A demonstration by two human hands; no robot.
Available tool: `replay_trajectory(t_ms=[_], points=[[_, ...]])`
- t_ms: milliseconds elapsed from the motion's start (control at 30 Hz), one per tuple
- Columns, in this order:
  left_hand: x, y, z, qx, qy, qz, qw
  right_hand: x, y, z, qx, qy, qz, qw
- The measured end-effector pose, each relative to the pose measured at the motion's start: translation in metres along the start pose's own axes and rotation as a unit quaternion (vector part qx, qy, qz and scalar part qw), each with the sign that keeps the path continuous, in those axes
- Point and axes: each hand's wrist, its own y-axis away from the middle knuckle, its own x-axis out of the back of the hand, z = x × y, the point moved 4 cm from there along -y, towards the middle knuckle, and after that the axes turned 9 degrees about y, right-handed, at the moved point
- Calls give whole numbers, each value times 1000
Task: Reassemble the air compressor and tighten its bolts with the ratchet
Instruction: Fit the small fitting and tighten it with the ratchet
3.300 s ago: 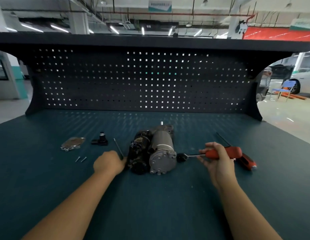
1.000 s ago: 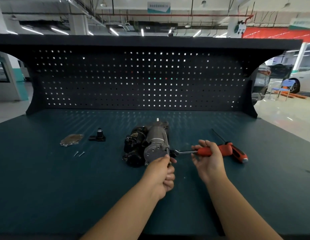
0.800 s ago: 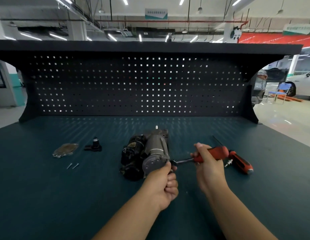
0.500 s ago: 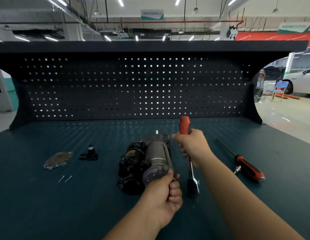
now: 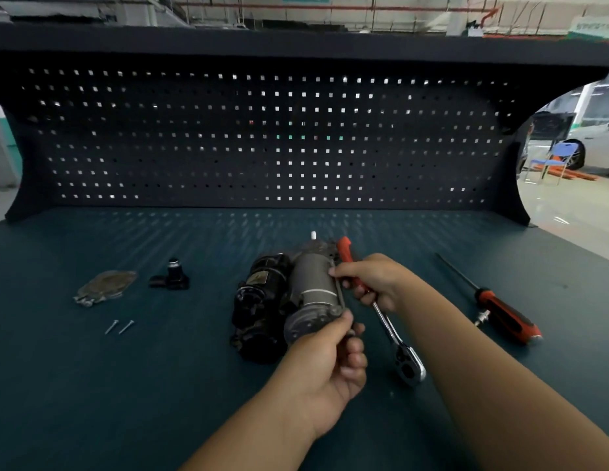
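The air compressor (image 5: 289, 297), a black motor joined to a grey metal cylinder, lies on the dark green bench top. My left hand (image 5: 330, 365) pinches something small and dark at the near right corner of the cylinder's end cap. The ratchet (image 5: 388, 326) has a red handle and a chrome shaft, and its head rests on the bench just right of the compressor. My right hand (image 5: 374, 283) grips that red handle, with fingertips touching the cylinder's side.
A red and black screwdriver (image 5: 500, 309) lies to the right. On the left lie a flat metal cover plate (image 5: 105, 287), a small black fitting (image 5: 170, 278) and two loose screws (image 5: 120, 327). A black pegboard (image 5: 262, 141) closes the bench's far side.
My right hand swung the ratchet from lying sideways at the end cap to pointing away, then lowered it beside the cylinder. My left hand came from the compressor's left side to the end cap.
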Motion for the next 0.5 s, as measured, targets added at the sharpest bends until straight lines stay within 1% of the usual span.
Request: replay_trajectory(t_ms=[67, 167, 267, 500], points=[[4, -1, 2, -1, 11, 5, 1000, -3, 0, 2, 2, -8, 4, 1000], [7, 0, 4, -5, 22, 8, 1000, -1, -2, 6, 5, -57, 1, 998], [6, 1, 4, -8, 6, 10, 1000, 0, -4, 7, 12, -87, 0, 996], [7, 3, 2, -3, -33, 11, 999, -5, -9, 9, 9, -113, 5, 994]])
